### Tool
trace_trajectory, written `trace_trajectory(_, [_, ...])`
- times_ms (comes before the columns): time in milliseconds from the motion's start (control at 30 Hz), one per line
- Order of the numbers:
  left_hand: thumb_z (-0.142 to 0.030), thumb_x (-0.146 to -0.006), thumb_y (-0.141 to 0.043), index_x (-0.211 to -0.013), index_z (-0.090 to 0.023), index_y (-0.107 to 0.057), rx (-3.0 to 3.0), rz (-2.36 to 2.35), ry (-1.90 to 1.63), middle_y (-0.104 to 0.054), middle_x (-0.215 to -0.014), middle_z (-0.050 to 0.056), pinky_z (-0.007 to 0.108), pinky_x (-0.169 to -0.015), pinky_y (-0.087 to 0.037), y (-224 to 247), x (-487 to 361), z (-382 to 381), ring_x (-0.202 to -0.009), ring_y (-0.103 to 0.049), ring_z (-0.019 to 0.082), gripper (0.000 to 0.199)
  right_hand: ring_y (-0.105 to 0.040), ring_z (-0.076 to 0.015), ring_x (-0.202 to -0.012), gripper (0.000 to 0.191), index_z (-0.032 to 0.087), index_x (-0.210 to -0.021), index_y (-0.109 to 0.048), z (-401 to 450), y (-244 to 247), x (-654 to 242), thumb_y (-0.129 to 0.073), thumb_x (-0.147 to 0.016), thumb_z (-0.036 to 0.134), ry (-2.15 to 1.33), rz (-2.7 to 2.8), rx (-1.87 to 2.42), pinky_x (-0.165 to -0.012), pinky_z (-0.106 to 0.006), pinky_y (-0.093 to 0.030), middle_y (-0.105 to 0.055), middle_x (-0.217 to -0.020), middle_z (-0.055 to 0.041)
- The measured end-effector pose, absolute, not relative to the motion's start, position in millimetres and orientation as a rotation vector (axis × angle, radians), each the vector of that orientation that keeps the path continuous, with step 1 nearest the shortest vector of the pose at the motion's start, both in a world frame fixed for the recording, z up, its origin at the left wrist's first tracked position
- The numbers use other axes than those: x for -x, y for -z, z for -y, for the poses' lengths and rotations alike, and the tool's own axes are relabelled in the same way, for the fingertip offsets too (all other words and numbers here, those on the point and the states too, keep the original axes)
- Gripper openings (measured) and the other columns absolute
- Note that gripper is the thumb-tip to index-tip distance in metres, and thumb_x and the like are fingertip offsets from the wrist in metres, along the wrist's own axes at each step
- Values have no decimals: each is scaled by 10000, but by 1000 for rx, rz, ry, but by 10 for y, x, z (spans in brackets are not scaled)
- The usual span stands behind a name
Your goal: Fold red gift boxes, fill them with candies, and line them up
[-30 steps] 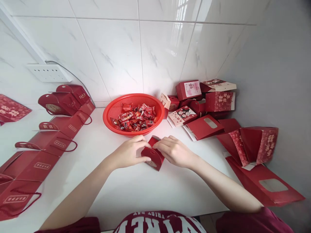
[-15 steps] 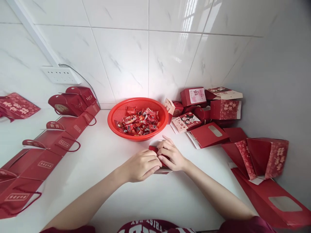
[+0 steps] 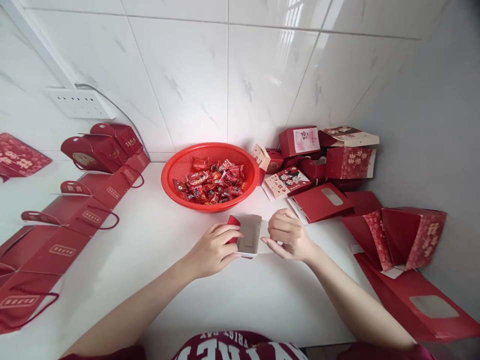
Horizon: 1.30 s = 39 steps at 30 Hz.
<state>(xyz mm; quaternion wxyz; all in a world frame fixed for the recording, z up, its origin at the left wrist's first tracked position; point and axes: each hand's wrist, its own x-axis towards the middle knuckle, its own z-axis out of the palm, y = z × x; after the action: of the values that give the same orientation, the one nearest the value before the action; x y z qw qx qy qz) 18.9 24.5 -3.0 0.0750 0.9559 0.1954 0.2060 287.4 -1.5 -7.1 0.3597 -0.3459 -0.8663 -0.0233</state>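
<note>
A small red gift box (image 3: 247, 239) with a white inside stands on the white table, its top open toward me; nothing shows inside. My left hand (image 3: 217, 251) is wrapped around its left side, fingertips over the rim. To the right of the opening, my right hand (image 3: 288, 236) has its fingers curled and its thumb at the box's pale flap (image 3: 265, 238). How firmly the thumb and fingers pinch that flap is hard to see, white against white. Just beyond the box stands a red plastic basket (image 3: 167, 184) holding many red-wrapped candies (image 3: 213, 182).
Red gift boxes with cord handles (image 3: 63, 250) form a row along the left. More red boxes and folded cartons (image 3: 318, 200) are piled at the right, beside the grey wall. A tiled wall (image 3: 195, 75) with a power socket (image 3: 80, 103) closes off the back.
The box was under both hands, its inside hidden; now its top is open. My right hand has moved right, while my left stays on the box's left side. The view has shifted slightly.
</note>
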Motion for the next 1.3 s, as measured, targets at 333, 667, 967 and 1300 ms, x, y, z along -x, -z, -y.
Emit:
trace_trajectory(333, [-338,-892,-600,-799,-189,-717,-3231,-157,-364,-694,-1079,116,503,-1202,-253,-169,-412,-328,-1240,-518,269,211,-548,-113,-635,81,218,-846,-477,103,50,-2634,-527,-908,203,-761,2154,1275,-657,-237,-428,-591,-740,34])
trace_trajectory(667, [-467,-975,-476,-1045,-191,-658,-3191,-517,-447,-647,-826,68,384,-733,-400,-238,-184,-313,-781,-582,225,339,-552,-159,-587,412,179,-1296,-423,98,32,-2570,-425,-886,147,-695,2175,1499,-600,-256,-432,-578,-718,16])
trace_trajectory(967, [-539,-900,-555,-1021,-201,-650,-2763,-943,-207,-669,-772,22,328,-635,-422,-130,-72,-171,-623,-601,187,371,-587,-167,-579,629,217,-1519,-244,145,-135,-2523,-403,-917,131,-764,2244,1480,-584,-242,-430,-629,-705,16])
trace_trajectory(1300, [-503,-862,-622,-764,-197,-588,-2876,-655,-256,-623,-638,11,346,-690,-464,-28,-59,-206,-583,-593,178,323,-665,-279,-820,275,176,-1177,-664,-75,-224,-2352,-590,-916,222,-23,2410,1711,-637,-340,-462,-696,-948,-149])
